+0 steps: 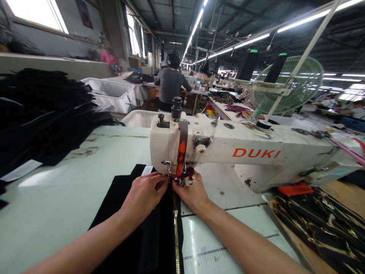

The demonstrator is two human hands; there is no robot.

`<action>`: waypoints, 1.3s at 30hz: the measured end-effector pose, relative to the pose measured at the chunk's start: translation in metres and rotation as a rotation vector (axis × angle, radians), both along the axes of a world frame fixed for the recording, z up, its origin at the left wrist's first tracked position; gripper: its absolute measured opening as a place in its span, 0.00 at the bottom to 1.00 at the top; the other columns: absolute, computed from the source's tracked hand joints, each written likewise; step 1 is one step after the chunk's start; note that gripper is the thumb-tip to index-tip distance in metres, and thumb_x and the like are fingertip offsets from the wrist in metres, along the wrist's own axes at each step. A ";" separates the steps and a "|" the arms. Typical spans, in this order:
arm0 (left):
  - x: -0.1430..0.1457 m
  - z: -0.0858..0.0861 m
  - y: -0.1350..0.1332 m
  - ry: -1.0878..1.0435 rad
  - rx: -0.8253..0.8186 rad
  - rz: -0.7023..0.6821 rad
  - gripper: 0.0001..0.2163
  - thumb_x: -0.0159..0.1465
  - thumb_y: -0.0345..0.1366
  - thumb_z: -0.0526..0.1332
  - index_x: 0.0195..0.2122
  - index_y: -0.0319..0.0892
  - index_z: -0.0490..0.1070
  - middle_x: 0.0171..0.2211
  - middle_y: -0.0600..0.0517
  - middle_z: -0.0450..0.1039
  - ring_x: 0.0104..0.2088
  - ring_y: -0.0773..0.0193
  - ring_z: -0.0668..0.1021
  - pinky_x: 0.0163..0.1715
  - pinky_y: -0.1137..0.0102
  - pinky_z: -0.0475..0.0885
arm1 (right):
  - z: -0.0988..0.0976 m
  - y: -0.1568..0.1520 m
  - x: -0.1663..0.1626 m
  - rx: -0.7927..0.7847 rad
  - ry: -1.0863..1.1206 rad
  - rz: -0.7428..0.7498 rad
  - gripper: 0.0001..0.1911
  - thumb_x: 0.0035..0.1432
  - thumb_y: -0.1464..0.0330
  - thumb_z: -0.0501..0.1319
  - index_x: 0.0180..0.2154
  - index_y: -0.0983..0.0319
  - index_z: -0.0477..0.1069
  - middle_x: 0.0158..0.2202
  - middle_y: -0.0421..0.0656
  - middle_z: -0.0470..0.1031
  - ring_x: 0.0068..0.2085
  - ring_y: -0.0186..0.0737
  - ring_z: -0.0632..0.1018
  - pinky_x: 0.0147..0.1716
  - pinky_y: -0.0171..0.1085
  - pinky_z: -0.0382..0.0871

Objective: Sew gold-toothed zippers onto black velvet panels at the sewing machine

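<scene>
Under the head of the sewing machine (216, 140), black cloth (119, 213) is reached by both hands on the tabletop (71, 213), its edge pinched by the fingers of the left hand (148, 190), while those of the right hand (192, 192) are partly hidden and their closure cannot be told. From the fingers, the gold zip (176, 236) is laid lengthwise toward the wearer, nearer the right forearm and the cloth's right edge; open room is given leftward, as far as the black stack (42, 102).
</scene>
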State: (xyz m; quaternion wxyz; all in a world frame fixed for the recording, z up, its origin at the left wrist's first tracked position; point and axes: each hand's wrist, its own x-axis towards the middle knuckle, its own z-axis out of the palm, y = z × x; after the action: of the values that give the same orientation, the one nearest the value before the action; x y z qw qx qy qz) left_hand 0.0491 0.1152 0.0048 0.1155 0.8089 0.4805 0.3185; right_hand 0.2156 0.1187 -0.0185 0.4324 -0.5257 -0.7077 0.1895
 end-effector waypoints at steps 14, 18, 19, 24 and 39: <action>-0.014 0.007 -0.013 0.282 0.189 -0.118 0.18 0.74 0.43 0.51 0.37 0.45 0.80 0.39 0.50 0.82 0.37 0.51 0.83 0.34 0.62 0.78 | 0.000 0.018 0.028 -0.218 0.329 0.052 0.16 0.61 0.59 0.50 0.24 0.58 0.59 0.16 0.35 0.62 0.16 0.34 0.67 0.17 0.30 0.63; -0.010 0.007 -0.015 0.357 0.180 -0.190 0.13 0.72 0.38 0.55 0.43 0.42 0.79 0.42 0.48 0.81 0.43 0.50 0.81 0.37 0.62 0.79 | 0.003 0.014 0.029 -0.205 0.188 0.074 0.15 0.61 0.63 0.52 0.22 0.58 0.58 0.14 0.35 0.60 0.15 0.33 0.65 0.17 0.30 0.57; -0.010 0.007 -0.016 0.370 0.179 -0.202 0.12 0.72 0.37 0.56 0.46 0.41 0.78 0.43 0.46 0.80 0.45 0.50 0.81 0.37 0.61 0.79 | 0.005 0.012 0.029 -0.188 0.129 0.077 0.14 0.59 0.65 0.54 0.22 0.58 0.59 0.16 0.36 0.63 0.17 0.34 0.67 0.18 0.30 0.58; -0.015 0.001 -0.024 0.412 0.198 -0.256 0.17 0.69 0.41 0.61 0.54 0.36 0.75 0.49 0.41 0.77 0.50 0.45 0.78 0.47 0.56 0.78 | 0.026 -0.004 0.036 -0.114 -0.173 0.210 0.07 0.59 0.72 0.58 0.28 0.61 0.70 0.27 0.43 0.76 0.31 0.41 0.77 0.30 0.33 0.62; -0.020 -0.009 -0.024 0.410 0.243 -0.259 0.21 0.68 0.43 0.61 0.58 0.37 0.72 0.55 0.40 0.74 0.54 0.45 0.76 0.55 0.55 0.74 | 0.015 -0.014 0.021 -0.012 -0.493 0.249 0.12 0.61 0.78 0.56 0.38 0.59 0.76 0.34 0.44 0.81 0.33 0.43 0.81 0.35 0.33 0.69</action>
State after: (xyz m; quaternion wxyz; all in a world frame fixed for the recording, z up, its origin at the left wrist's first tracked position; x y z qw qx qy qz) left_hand 0.0289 0.0912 -0.0045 -0.0423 0.9192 0.3443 0.1861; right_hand 0.2369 0.1044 -0.0036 0.2172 -0.4675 -0.8496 0.1117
